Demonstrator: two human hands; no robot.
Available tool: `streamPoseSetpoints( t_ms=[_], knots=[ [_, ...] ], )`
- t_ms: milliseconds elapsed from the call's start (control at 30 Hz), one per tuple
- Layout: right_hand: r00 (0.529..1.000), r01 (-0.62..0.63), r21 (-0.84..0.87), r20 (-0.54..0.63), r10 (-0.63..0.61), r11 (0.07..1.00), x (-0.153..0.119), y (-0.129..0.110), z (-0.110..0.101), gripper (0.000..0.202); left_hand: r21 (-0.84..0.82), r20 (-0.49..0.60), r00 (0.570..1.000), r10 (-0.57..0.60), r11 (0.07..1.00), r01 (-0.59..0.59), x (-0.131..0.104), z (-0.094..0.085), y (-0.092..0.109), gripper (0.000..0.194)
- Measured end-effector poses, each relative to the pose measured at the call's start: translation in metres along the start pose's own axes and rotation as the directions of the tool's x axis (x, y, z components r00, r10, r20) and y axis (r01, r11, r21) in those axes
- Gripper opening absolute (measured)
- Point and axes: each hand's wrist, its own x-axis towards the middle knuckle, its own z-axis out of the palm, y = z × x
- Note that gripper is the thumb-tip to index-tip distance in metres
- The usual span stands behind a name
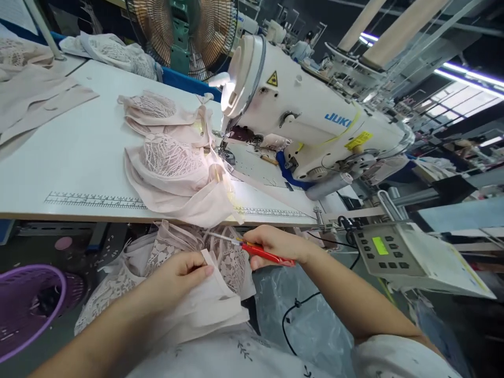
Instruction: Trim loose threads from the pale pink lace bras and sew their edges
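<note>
My left hand (183, 273) pinches the edge of a pale pink fabric piece (214, 304) over my lap. In my right hand (271, 244) are red-handled scissors (268, 255), their blades pointing left just above that fabric edge. Pink lace garments (161, 249) hang below the table edge, behind both hands. On the white table lies a lace garment (173, 163), reaching the needle area of a white sewing machine (311, 110).
A ruler strip (94, 200) runs along the table's front edge. A fan (181, 31) stands behind the table. A purple basket (59, 315) is at the lower left, a control panel (388, 249) at the right. A person (302, 48) sits far back.
</note>
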Motion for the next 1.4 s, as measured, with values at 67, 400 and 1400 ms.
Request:
streamPoseSetpoints(
  t_ms=[67,400,1400],
  knots=[
    [0.988,0.094,0.104,-0.132,-0.080,0.990,-0.003,0.003,0.010,0.060,0.132,-0.059,0.992,0.108,0.986,-0.099,-0.001,0.001,0.004,0.029],
    [0.904,0.200,0.584,-0.420,0.083,0.787,-0.005,0.005,0.082,0.047,0.655,-0.083,0.808,0.583,0.643,-0.397,-0.017,-0.003,0.010,0.028],
    [0.658,0.198,0.435,-0.723,0.210,0.878,-0.013,0.005,0.108,0.045,0.836,-0.513,0.639,0.574,0.505,0.217,-0.015,0.038,0.012,0.056]
  ],
)
